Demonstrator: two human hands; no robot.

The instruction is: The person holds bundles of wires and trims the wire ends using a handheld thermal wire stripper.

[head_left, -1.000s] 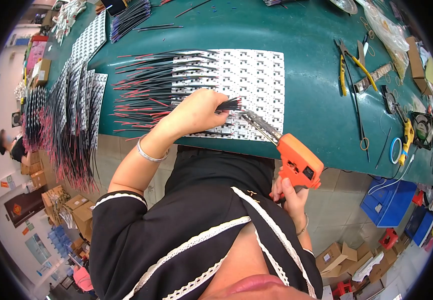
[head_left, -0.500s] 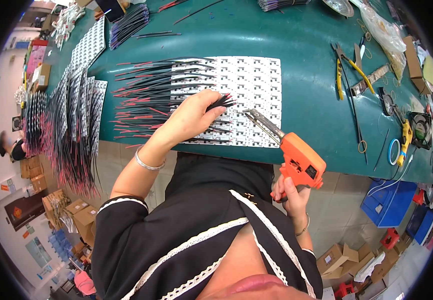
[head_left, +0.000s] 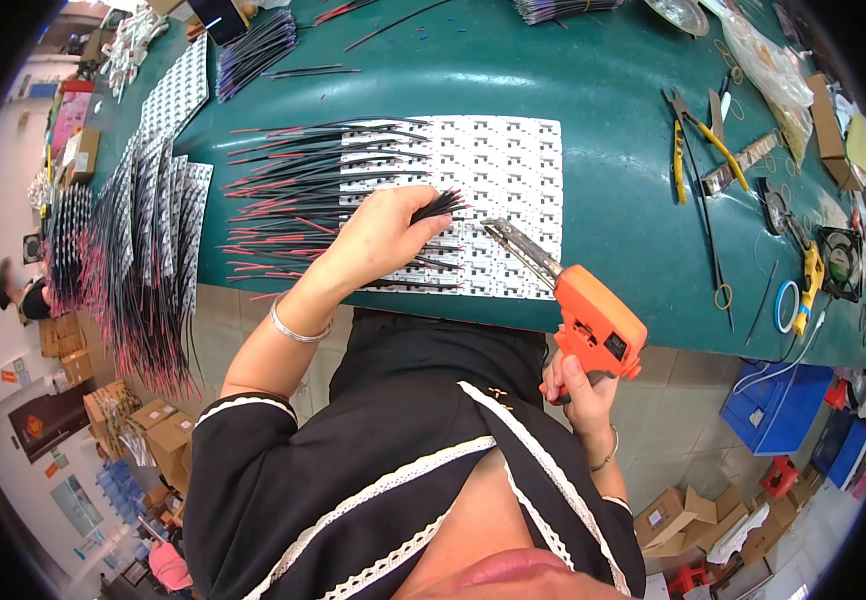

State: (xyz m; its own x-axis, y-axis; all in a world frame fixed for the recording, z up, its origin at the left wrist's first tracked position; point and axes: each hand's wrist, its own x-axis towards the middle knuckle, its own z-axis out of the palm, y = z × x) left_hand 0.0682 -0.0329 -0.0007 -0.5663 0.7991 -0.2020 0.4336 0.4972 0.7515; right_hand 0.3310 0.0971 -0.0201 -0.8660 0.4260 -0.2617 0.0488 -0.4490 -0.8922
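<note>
Here's the left hand (head_left: 378, 238), grip closed on a bunch of black wires (head_left: 438, 207) with red ends, over the white circuit-board panel (head_left: 528, 180) on the green counter (head_left: 633, 225), while the right hand (head_left: 581, 392) wraps the handle of an orange soldering gun (head_left: 601, 318), tip just beside the bunch. Further out, a clear plastic bag (head_left: 765, 75) lies on the counter, contents unclear; below, a blue bin (head_left: 775, 405) and an open cardboard box (head_left: 671, 515), insides too small to read.
</note>
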